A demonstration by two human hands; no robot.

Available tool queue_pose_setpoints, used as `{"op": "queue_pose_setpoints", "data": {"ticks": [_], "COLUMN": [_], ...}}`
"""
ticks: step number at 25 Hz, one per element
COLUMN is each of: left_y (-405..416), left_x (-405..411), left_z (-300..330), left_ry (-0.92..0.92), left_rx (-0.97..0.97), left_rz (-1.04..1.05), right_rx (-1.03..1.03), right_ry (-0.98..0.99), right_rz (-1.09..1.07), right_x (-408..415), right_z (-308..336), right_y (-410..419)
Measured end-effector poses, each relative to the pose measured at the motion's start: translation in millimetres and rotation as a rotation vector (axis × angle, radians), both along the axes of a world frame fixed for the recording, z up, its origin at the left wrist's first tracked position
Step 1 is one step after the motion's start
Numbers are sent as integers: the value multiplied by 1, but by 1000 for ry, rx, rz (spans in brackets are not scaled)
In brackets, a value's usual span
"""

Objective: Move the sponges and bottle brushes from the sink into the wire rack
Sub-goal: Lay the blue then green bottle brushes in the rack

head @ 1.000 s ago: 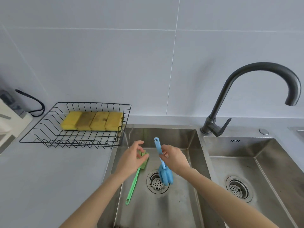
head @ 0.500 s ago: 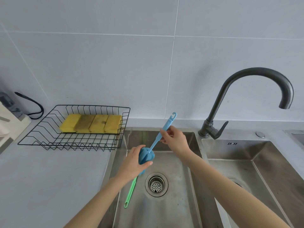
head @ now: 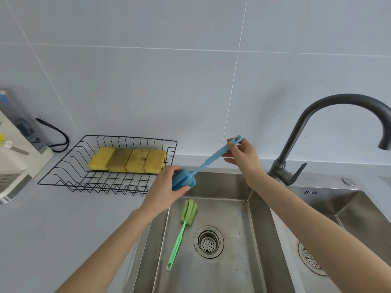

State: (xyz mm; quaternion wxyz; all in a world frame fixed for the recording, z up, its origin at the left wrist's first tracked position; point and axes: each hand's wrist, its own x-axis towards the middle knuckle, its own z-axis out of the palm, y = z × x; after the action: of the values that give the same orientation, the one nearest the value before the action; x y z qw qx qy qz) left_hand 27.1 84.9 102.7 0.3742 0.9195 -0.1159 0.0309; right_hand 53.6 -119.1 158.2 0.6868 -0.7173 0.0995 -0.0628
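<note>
- Since the earlier frames, both hands have carried the blue bottle brush (head: 208, 161) up out of the sink (head: 230, 271) and leftward, toward the wire rack (head: 69, 166).
- Left hand (head: 167, 191): fingers curled around the blue foam head, thumb underneath, above the sink's left rim just beside the rack's near right corner.
- Right hand (head: 243, 157): fingertips pinch the handle just below its hook end; the handle slopes up from left hand to right.
- Green bottle brush (head: 182, 229) lies on the sink floor left of the drain (head: 208, 242), foam head toward the back wall; it was half hidden by the left hand before.
- Four yellow sponges (head: 129, 159) lie side by side in the rack.
- Left palm covers part of the blue head.
</note>
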Motion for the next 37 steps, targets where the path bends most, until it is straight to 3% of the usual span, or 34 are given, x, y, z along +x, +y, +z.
{"op": "queue_pose_setpoints", "data": {"ticks": [7,18,29,37], "left_y": [44,87,83,81], "left_x": [37,97,127,128], "left_z": [6,-34,-73,-72], "left_ry": [-99,79,196,307], "left_rx": [191,377,375,347], "left_rz": [138,238,261,245], "right_rx": [76,34,68,0], "right_ry": [11,115,267,274], "right_rz": [50,127,66,106], "right_x": [26,87,116,115], "right_z": [-5,-54,-105,-100], "right_y": [27,71,77,82]}}
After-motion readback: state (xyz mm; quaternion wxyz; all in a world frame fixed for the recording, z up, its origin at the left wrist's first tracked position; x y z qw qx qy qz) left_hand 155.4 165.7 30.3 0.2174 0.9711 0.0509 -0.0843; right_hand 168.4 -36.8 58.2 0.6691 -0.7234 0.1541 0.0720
